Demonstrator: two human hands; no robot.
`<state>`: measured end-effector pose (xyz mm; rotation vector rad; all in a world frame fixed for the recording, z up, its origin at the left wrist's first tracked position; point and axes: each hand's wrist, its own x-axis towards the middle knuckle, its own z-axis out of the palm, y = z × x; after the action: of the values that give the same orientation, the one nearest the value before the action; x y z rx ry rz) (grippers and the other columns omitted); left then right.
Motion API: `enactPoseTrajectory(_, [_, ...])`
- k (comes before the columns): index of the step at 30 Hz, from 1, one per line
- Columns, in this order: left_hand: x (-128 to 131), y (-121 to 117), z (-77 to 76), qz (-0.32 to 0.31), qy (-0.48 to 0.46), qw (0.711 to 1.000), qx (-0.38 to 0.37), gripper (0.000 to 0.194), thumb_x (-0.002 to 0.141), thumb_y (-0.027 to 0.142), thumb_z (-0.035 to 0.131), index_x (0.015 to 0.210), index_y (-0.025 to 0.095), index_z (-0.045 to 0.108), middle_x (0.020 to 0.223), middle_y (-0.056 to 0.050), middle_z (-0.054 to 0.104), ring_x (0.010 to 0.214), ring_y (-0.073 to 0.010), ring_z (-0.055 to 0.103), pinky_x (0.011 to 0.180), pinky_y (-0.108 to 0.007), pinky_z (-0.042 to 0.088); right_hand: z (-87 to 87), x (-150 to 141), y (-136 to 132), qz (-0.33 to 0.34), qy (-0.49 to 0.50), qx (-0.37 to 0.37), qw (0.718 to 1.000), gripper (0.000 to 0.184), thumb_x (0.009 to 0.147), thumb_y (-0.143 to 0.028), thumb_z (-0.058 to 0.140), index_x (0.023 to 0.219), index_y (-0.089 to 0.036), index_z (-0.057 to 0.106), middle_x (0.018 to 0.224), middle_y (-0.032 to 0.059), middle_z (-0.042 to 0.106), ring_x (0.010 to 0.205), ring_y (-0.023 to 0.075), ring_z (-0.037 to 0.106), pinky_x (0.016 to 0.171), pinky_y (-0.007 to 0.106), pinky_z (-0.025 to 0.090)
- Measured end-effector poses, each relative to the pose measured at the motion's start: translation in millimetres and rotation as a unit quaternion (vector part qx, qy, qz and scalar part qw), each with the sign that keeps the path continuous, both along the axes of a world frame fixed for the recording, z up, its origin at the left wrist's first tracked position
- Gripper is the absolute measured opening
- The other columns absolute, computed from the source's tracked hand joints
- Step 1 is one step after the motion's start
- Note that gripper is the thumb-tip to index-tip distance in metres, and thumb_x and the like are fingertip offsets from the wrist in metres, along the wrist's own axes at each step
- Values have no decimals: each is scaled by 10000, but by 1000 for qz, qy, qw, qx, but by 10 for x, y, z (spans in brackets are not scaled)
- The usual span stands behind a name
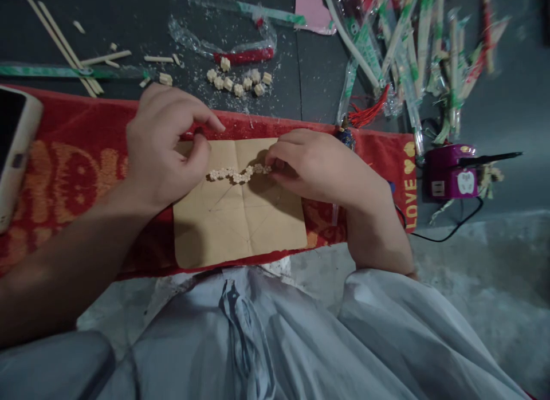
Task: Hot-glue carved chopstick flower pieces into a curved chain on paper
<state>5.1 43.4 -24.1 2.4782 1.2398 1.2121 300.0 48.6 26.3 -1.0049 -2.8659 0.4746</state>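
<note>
A tan sheet of paper (215,234) with creases and faint drawn lines lies on a red towel (103,110). Across its upper part runs a wavy row of small pale flower-shaped pieces (241,175). My left hand (165,136) hovers over the sheet's upper left corner, thumb and forefinger apart with nothing between them. At the row's right end is my right hand (305,162), its fingertips closed together by the last pieces. Whatever they pinch is hidden by the fingers.
Thicker pale flower-shaped chunks (238,85) and thin sticks (64,42) lie beyond the towel. Plastic-wrapped sticks (412,62) crowd the upper right. A purple box (451,172) with a black cord stands right; a phone (19,153) lies left.
</note>
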Motion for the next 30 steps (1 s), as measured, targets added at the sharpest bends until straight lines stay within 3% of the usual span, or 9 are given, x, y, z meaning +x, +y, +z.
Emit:
enactPoseTrajectory(6, [41, 0, 62, 8, -37, 997, -73, 190, 832, 172, 770, 996, 258, 810, 1010, -32, 816, 1044, -279, 755, 1051, -515, 655, -34, 23, 7, 4, 11, 5, 1000, 186, 1053, -136, 611, 1113, -184, 780, 1110, 96, 825, 1032, 250, 724, 902, 360, 543])
enactPoseTrajectory(10, [52, -3, 78, 6, -43, 995, -86, 141, 860, 185, 784, 981, 256, 802, 1003, -35, 811, 1047, -274, 750, 1063, -511, 656, -46, 23, 7, 3, 10, -3, 1000, 188, 1052, -133, 612, 1114, -183, 783, 1115, 96, 826, 1033, 252, 729, 904, 366, 541])
enactPoseTrajectory(17, [5, -6, 6, -2, 18, 1000, 7, 352, 835, 51, 705, 1096, 269, 797, 1061, -21, 838, 1031, -266, 776, 993, -469, 637, -28, 18, 10, 1, 7, -13, 1000, 163, 1045, -131, 640, 1118, -183, 776, 1113, 98, 821, 1045, 259, 732, 910, 368, 539])
enactPoseTrajectory(24, [-1, -3, 20, -10, -22, 999, -44, 294, 843, 70, 776, 1054, 273, 803, 1050, -24, 822, 1046, -262, 757, 1040, -467, 630, -36, 20, 11, 5, 17, -14, 1000, 176, 1060, -135, 612, 1107, -174, 777, 1105, 105, 820, 1029, 254, 727, 907, 367, 531])
enactPoseTrajectory(30, [-4, -37, 37, -10, 51, 998, 17, 363, 863, 43, 629, 1132, 240, 772, 1098, -4, 810, 1076, -237, 782, 1007, -436, 638, -12, -9, -3, 6, 5, -11, 1000, 192, 1055, -138, 595, 1104, -160, 779, 1095, 106, 816, 1018, 248, 723, 893, 358, 516])
